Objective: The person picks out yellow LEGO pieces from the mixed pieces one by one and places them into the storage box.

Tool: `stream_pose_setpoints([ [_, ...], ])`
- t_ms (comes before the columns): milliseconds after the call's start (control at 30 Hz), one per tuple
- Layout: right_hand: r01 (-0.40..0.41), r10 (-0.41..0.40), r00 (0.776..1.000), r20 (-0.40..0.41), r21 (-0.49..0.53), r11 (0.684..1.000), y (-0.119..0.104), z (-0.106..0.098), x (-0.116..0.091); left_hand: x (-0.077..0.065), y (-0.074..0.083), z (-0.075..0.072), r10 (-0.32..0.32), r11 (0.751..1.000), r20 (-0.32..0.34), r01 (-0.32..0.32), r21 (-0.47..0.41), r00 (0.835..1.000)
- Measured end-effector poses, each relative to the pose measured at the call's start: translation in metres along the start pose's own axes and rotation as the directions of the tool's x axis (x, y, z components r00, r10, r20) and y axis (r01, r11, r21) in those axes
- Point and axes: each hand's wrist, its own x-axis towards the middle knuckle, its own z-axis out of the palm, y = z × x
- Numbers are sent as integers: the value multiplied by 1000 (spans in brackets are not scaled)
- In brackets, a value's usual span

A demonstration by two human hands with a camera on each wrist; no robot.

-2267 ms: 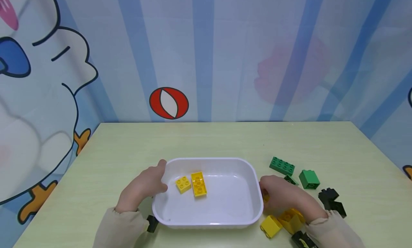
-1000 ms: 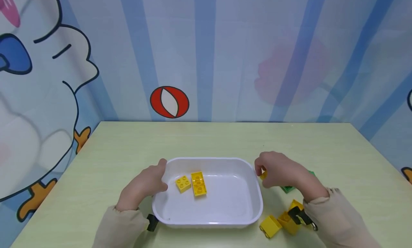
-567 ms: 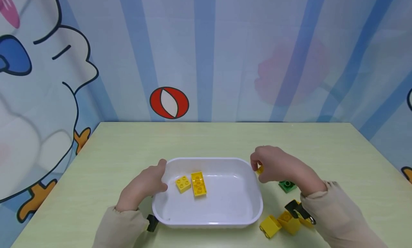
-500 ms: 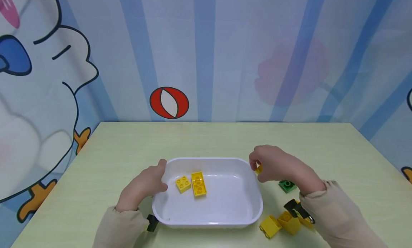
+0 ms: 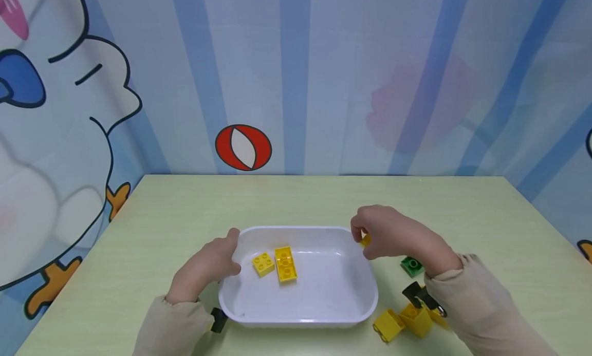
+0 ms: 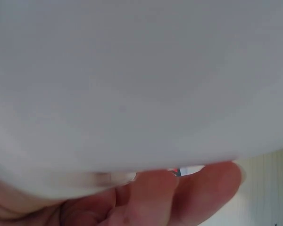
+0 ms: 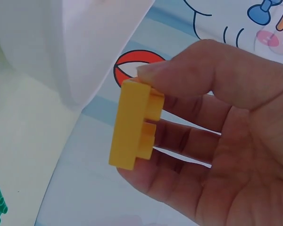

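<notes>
A white tray [image 5: 324,294] stands mid-table with a small yellow brick [image 5: 263,264] and a longer yellow brick [image 5: 285,264], hollow side up, inside it. My left hand [image 5: 205,266] grips the tray's left rim, thumb over the inner side; in the left wrist view the fingers [image 6: 207,188] press against the white wall. My right hand [image 5: 393,232] is at the tray's back right corner, pinching a yellow building brick [image 7: 129,125] between thumb and fingers. That brick's studs face the palm, and the head view shows only a bit of it.
To the right of the tray lie a yellow brick [image 5: 388,325], another yellow brick [image 5: 416,320] beside it, and a green brick [image 5: 411,266]. My right sleeve covers part of that side. Behind the table hangs a blue striped cloth [image 5: 324,89].
From beside the tray's right side, my right hand has lifted away with the yellow brick, moving back and then left to the back right corner. The left hand and tray stay put.
</notes>
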Motion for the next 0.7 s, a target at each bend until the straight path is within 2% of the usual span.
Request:
stream_pose_setpoints([
  [333,20,-19,1000,22,-31,999,-26,-11,13,0,0,0,-1,1000,3,1,11,1000],
  [700,79,-77,996,34,-71,994,-52,-16,29,0,-1,0,12,1000,-5,-12,23,1000],
])
